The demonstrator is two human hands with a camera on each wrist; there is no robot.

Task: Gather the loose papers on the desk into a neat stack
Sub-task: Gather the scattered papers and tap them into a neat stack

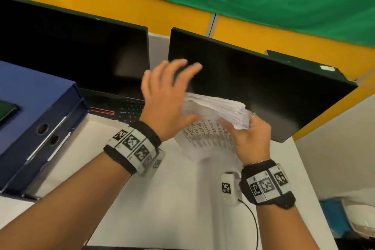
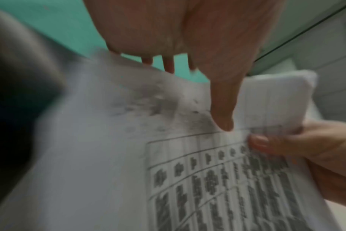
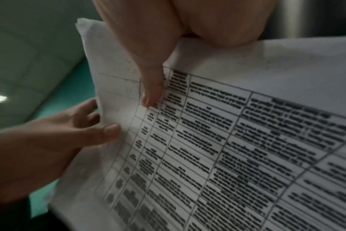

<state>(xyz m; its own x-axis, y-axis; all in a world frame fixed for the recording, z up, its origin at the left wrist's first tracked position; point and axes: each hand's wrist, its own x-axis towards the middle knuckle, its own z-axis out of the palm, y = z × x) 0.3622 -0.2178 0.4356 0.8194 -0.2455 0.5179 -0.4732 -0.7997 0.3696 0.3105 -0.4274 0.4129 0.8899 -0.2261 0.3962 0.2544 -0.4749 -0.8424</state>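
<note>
A thick stack of white papers [image 1: 215,111] is held on edge above the white desk [image 1: 162,199], in front of the right monitor. Its front sheet shows a printed table [image 3: 227,140]. My right hand [image 1: 243,130] grips the stack's right side, with the thumb [image 3: 152,87] on the front sheet and the fingers hidden behind. My left hand [image 1: 172,95] is at the stack's left edge with its fingers spread and straight. Its thumb [image 2: 223,112] touches the front sheet. The left wrist view is blurred.
Two dark monitors [image 1: 263,79] stand at the back, with a laptop keyboard [image 1: 129,109] under the left one. Blue binders [image 1: 40,119] lie at the left. A small white tagged device [image 1: 229,189] with a black cable lies on the desk near my right wrist.
</note>
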